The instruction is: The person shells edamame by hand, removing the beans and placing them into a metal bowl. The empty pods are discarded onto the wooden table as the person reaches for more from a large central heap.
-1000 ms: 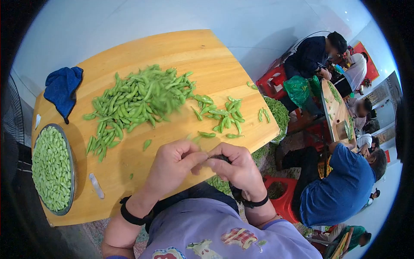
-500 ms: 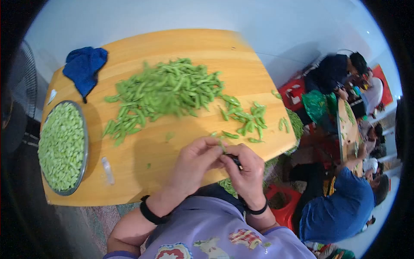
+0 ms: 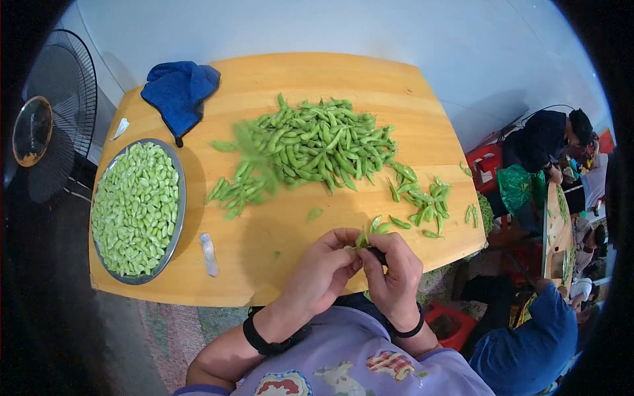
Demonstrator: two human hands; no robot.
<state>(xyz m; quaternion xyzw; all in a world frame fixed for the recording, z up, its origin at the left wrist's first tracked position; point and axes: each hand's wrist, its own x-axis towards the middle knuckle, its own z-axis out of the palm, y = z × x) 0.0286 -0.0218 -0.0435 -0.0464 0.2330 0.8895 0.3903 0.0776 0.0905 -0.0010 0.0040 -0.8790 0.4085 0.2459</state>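
Note:
At the table's front edge my two hands meet, fingers closed around a green bean pod [image 3: 361, 239]. My left hand [image 3: 321, 269] pinches the pod between thumb and fingers from the left. From the right, my right hand [image 3: 396, 272] presses against it, with a small black piece [image 3: 377, 255] at its fingertips that may be a finger cover. Just beyond the fingers lie some loose pods [image 3: 381, 226]. Farther back is a large heap of bean pods [image 3: 323, 142], and a smaller group of pods [image 3: 428, 202] sits to its right.
A round metal tray [image 3: 180, 218] piled with shelled beans stands at the left. Near it are a blue cloth [image 3: 178, 96] and a clear plastic strip [image 3: 209, 255]. Left of the wooden table [image 3: 264, 277] stands a fan [image 3: 59, 112]. People sit at another table [image 3: 559, 231] on the right.
My view has swung left, so the table sits farther right and more of the fan shows. Both hands stay together at the pod, and more of its green shows between the fingertips.

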